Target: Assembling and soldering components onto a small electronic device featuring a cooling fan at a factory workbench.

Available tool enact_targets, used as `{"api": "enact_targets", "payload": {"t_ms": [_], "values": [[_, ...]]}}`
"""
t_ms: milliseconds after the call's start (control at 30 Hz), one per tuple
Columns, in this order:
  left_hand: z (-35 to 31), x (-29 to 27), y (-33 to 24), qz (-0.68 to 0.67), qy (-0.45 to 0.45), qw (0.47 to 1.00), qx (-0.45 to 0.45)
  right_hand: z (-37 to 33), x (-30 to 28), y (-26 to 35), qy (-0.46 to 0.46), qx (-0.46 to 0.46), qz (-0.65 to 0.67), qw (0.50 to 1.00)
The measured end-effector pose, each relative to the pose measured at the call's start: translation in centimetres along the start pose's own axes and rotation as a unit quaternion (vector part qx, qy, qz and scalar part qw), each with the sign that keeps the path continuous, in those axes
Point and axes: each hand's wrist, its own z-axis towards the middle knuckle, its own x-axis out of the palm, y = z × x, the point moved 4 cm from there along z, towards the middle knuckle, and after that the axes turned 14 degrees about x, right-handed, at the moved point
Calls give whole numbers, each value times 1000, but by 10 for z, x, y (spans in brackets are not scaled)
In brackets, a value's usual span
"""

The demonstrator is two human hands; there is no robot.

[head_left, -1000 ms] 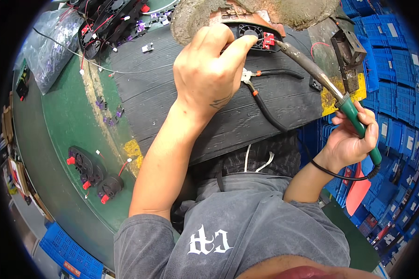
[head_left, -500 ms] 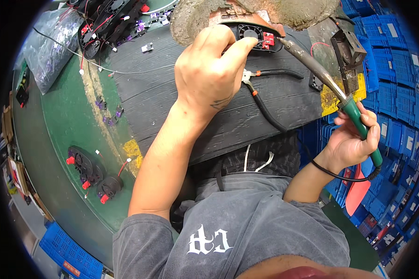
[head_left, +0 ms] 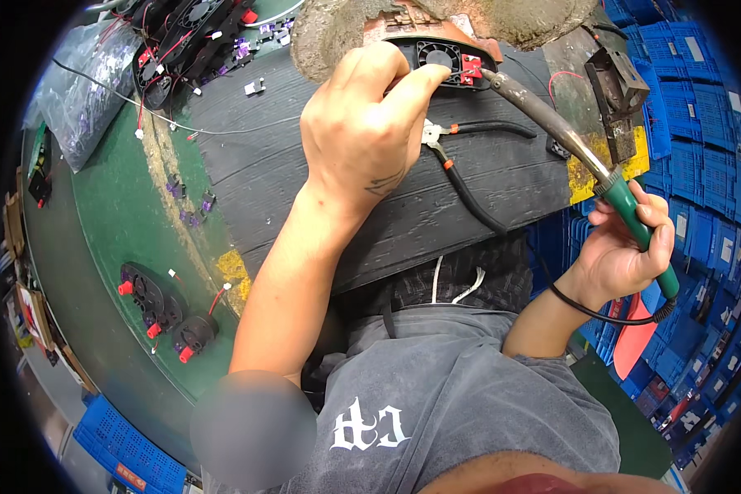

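My left hand (head_left: 362,123) is closed in a pinch over the far part of the bench. A thin grey solder wire (head_left: 247,128) runs into it from the left; the stretch inside the fist is hidden. Just beyond my fingertips lies a black oval housing with a small fan (head_left: 438,59) and a red part (head_left: 471,71) at its right end. My right hand (head_left: 622,255) grips the green handle of a soldering iron (head_left: 630,216). Its tip reaches the right side of the red part; whether they touch I cannot tell. Cutting pliers (head_left: 471,193) lie open below the housing.
Black fan housings (head_left: 191,25) and a clear plastic bag (head_left: 82,99) crowd the far left. Two more housings (head_left: 150,298) sit on the green bench top. A metal iron stand (head_left: 613,90) is at the right, before stacked blue crates (head_left: 700,123). The iron's cord (head_left: 580,303) loops past my right wrist.
The iron's tip has come a little closer to the red part. The whole view has shifted slightly, while both hands keep their hold.
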Motion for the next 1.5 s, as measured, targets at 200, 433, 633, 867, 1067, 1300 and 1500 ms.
{"api": "enact_targets", "payload": {"t_ms": [200, 433, 633, 867, 1067, 1300, 1500], "values": [[0, 1, -1, -1, 3, 1000, 1, 0, 3, -4, 8, -6, 18, 1000], [-1, 1, -1, 5, 11, 1000, -4, 0, 4, -8, 8, 0, 23, 1000], [1, 5, -3, -8, 14, 1000, -8, 0, 3, -5, 8, 14, -8, 1000], [-2, 3, 0, -2, 13, 1000, -20, 2, 4, -11, -2, 6, 15, 1000], [1, 8, -1, -21, -1, 1000, -20, 2, -1, -4, -10, -1, 14, 1000], [0, 6, -1, -21, 13, 999, -22, 1, -3, -6, -10, 1, 18, 1000], [0, 5, -1, -19, 13, 999, -23, -1, 0, -4, -12, -2, 10, 1000]]}}
